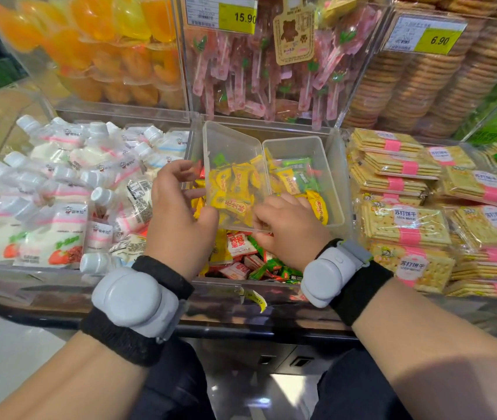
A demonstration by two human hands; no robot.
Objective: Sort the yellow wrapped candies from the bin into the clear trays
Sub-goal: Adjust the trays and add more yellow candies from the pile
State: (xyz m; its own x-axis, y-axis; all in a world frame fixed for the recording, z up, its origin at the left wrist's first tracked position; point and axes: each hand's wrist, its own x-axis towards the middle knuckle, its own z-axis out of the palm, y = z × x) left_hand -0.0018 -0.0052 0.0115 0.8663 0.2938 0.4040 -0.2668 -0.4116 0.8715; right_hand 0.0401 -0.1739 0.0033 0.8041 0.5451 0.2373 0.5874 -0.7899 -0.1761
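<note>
Two clear trays sit side by side on top of the candy bin (242,262). The left tray (229,147) is packed with yellow wrapped candies (235,186). In the right tray (329,183) lie yellow and green candies, with one large yellow candy (318,207) at its near end. My left hand (180,213) holds the left tray's left wall, thumb at its near corner. My right hand (286,231) has its fingers curled over the near rim where the trays meet; what lies under the fingers is hidden.
The bin below holds mixed red, green and yellow candies. White drink pouches (59,192) fill the bin on the left, soda cracker packs (407,225) the shelf on the right. Upright clear bins of jelly cups (104,50), lollipops (271,77) and biscuits (422,80) stand behind.
</note>
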